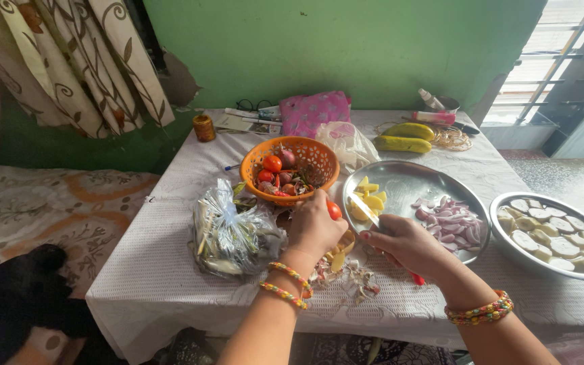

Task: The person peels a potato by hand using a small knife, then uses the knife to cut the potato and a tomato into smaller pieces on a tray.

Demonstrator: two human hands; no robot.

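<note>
a: what is the left hand (313,226) doing?
b: it is closed around a small red tomato (334,210), which peeks out at the thumb side. the hand sits just in front of the orange basket (319,160), above the table (163,270) with its white textured cloth.

a: and the right hand (403,245)?
b: it is wrapped around the red handle of a knife (373,220). the blade points up and to the left, and its tip lies over the near edge of the big steel plate (407,184), close to the tomato.

a: what lies on that plate?
b: yellow potato pieces (371,198) on the left side and sliced purple onion (449,220) on the right.

a: what is in the basket?
b: more tomatoes, a few small onions and some red chillies, as far as i can tell.

a: anything under the hands?
b: a small heap of peelings (356,278) lies on the cloth between the two wrists. both wrists wear beaded bangles.

a: what else stands nearby?
b: a clear plastic bag (231,233) with greens in it sits left of the left hand, touching the basket's side. to the far right a steel bowl (505,240) holds pale slices of some vegetable. at the back of the table lie two yellow-green bananas (403,137), a pink pouch (313,111) and a small jar (204,128).
</note>
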